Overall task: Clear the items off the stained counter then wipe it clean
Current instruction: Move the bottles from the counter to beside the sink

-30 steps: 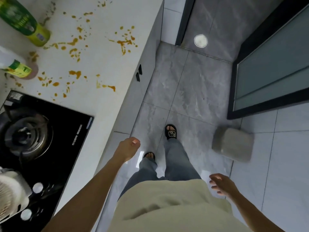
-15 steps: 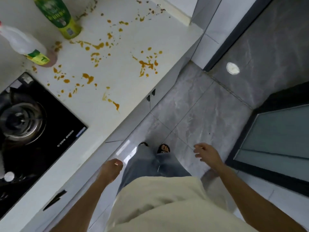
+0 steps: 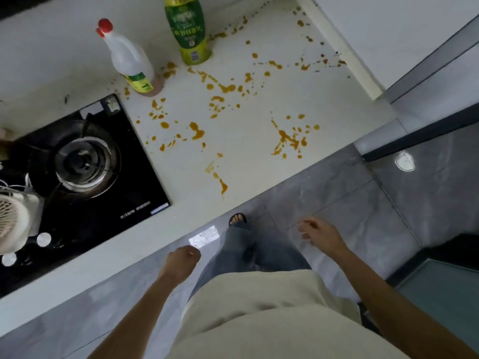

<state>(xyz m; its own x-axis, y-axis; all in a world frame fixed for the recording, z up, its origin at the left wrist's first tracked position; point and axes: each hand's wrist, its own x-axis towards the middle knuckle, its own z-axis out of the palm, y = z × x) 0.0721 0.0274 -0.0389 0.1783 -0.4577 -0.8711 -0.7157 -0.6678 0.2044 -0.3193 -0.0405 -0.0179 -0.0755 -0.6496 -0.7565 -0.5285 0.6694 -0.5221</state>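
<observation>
A white counter (image 3: 259, 161) spattered with orange-brown sauce stains (image 3: 287, 138) fills the upper middle. Two bottles stand at its back: a clear one with a red cap (image 3: 129, 60) and a green-labelled yellow one (image 3: 190, 29). My left hand (image 3: 181, 263) hangs below the counter's front edge, fingers curled in with nothing in them. My right hand (image 3: 321, 235) is over the floor to the right, fingers loosely apart and holding nothing. Neither hand touches the counter.
A black gas hob (image 3: 77, 177) with a burner is set into the counter at left, with a white appliance (image 3: 13, 221) on its near-left corner. A raised ledge (image 3: 342, 47) bounds the counter on the right. Grey floor tiles (image 3: 350, 203) and a dark door frame (image 3: 427, 130) lie at right.
The view has swung toward the counter, which now fills more of the frame. My right hand rose and came forward; my left hand stayed low by the counter edge.
</observation>
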